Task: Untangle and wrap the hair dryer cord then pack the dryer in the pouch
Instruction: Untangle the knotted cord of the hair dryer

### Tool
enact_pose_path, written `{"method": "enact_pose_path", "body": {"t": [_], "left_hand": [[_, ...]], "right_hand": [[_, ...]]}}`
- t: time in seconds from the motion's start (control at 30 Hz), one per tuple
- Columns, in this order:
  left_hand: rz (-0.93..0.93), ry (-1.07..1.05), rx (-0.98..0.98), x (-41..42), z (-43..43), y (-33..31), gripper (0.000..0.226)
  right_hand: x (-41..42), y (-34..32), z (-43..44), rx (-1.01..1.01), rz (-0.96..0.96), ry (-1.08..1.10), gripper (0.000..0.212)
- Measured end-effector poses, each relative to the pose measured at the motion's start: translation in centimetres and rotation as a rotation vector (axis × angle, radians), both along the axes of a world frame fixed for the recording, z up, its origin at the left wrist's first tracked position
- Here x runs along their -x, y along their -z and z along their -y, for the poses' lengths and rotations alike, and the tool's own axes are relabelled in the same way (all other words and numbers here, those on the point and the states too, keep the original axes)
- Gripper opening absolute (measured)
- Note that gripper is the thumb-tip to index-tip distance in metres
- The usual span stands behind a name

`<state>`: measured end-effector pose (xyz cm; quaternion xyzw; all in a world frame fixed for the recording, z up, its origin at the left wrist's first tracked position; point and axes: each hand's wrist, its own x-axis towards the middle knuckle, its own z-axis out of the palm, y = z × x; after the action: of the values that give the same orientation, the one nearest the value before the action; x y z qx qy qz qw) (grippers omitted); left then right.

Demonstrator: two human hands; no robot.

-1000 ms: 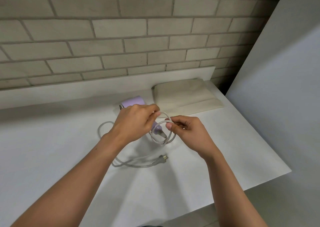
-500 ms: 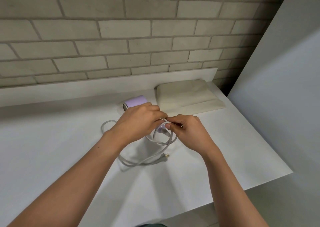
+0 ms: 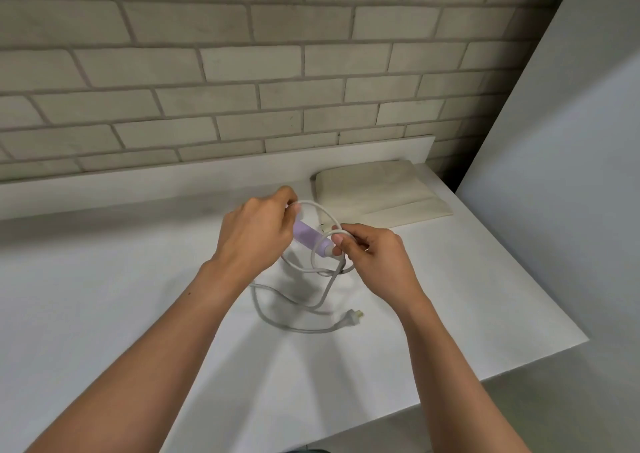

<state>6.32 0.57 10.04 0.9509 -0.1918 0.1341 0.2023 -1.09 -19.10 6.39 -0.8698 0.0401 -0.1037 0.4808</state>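
Lilac hair dryer (image 3: 309, 237): held mid-table between both hands, apparently lifted just off the surface, with a shadow beneath it. Only a short lilac length shows, slanting down to the right; the rest is hidden behind the left hand (image 3: 256, 234).

Left hand: fingers curled round the dryer's upper part, back of the hand toward the camera. A strand of the cord passes at its fingertips; whether they grip that too, cannot tell.

White cord (image 3: 277, 321): one arc rises from the left fingertips and runs over to the right hand. A smaller loop circles the lower end of the lilac part. More slack hangs down and crosses itself on the table, then trails in a wide curve to the plug (image 3: 353, 315), which lies flat, prongs pointing right.

Right hand (image 3: 374, 255): thumb and fingers pinch the small loop right at the dryer's lower end.

Beige fabric pouch (image 3: 374, 189): flat at the back right of the white table (image 3: 104, 296), well apart from the hands.

Behind: low white upstand (image 3: 138, 189), pale brick wall (image 3: 242, 71). Grey panel (image 3: 571, 141) at right.
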Motion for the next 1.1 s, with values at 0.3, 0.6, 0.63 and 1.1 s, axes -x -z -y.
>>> {"method": "enact_pose_path", "body": {"t": [0.3, 0.6, 0.63, 1.1], "left_hand": [[0.146, 0.486, -0.301, 0.0, 0.7, 0.2, 0.033], [0.13, 0.11, -0.017, 1.1, 0.6, -0.5, 0.032], [0.105, 0.068, 0.033, 1.3, 0.6, -0.5, 0.028], [0.256, 0.46, -0.347, 1.0, -0.1, -0.8, 0.049]], "right_hand": [[0.3, -0.5, -0.3, 0.163, -0.033, -0.112, 0.019], [0.8, -0.5, -0.1, 0.008, -0.032, -0.049, 0.023], [0.9, -0.5, -0.1, -0.024, -0.03, -0.051, 0.022], [0.7, -0.5, -0.3, 0.177, -0.083, -0.175, 0.017]]}}
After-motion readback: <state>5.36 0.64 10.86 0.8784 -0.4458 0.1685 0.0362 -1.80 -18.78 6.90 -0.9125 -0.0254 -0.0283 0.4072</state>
